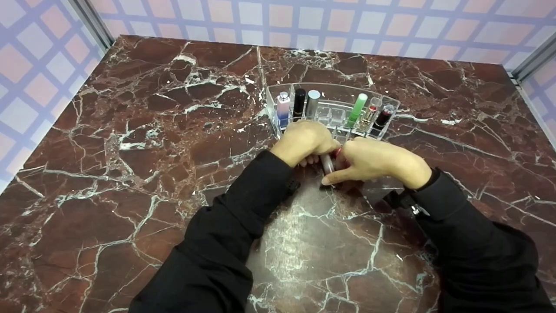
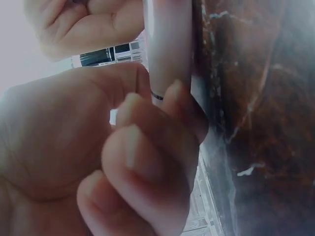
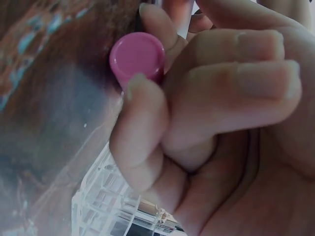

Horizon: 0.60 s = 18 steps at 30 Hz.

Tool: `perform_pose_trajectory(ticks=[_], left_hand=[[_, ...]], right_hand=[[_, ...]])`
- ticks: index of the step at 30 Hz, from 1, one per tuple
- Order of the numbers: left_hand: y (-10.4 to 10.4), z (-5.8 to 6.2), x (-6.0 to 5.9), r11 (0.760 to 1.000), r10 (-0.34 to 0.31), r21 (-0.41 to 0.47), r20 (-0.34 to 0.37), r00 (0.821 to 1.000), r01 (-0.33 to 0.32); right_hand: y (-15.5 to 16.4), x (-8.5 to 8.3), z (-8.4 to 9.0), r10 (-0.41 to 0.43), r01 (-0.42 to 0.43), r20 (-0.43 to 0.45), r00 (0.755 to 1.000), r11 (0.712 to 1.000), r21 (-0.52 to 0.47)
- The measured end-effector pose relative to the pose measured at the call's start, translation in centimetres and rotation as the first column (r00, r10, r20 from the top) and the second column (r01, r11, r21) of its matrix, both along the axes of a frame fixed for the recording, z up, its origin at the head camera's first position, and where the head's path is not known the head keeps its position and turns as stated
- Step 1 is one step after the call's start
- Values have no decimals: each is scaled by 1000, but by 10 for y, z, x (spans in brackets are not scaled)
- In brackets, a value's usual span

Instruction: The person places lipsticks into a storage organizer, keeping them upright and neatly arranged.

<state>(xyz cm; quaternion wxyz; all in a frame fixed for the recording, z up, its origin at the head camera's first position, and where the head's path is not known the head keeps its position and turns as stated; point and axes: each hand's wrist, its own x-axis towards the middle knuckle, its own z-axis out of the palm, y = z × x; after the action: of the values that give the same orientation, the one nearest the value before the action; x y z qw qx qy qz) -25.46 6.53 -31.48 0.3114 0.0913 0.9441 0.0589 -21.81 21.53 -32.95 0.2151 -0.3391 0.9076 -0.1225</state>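
Observation:
Both hands meet just in front of a clear acrylic lipstick organizer. Between them is a slim, pale translucent tube, which looks like a lip gloss. My left hand pinches it, and in the left wrist view its fingertips curl about one end of the pale tube. In the right wrist view, a round pink end shows between fingers. My right hand grips the tube from the other side, thumb along it and the other fingers curled. Much of the tube is hidden by the hands.
In the organizer stand a pink-and-blue tube, a black tube, a silver tube, a green tube, a gold lipstick and a dark lipstick. The brown marbled tabletop is walled by checkered panels.

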Motion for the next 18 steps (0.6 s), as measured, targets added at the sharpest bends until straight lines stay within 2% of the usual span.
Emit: perform_pose_trajectory(ticks=[5,7,14,18], left_hand=[[-3,4,-2,999,-22,24,34,999,22],[-5,4,-2,999,-12,44,39,999,11],[-8,4,0,998,-3,62,-29,1000,5],[-7,5,0,999,11,33,-7,1000,-11]], right_hand=[[-2,2,3,-46,42,107,993,998,40],[-3,2,4,-55,49,131,990,997,51],[-2,2,4,-30,26,83,996,998,55],[-2,2,5,-36,31,78,996,998,62]])
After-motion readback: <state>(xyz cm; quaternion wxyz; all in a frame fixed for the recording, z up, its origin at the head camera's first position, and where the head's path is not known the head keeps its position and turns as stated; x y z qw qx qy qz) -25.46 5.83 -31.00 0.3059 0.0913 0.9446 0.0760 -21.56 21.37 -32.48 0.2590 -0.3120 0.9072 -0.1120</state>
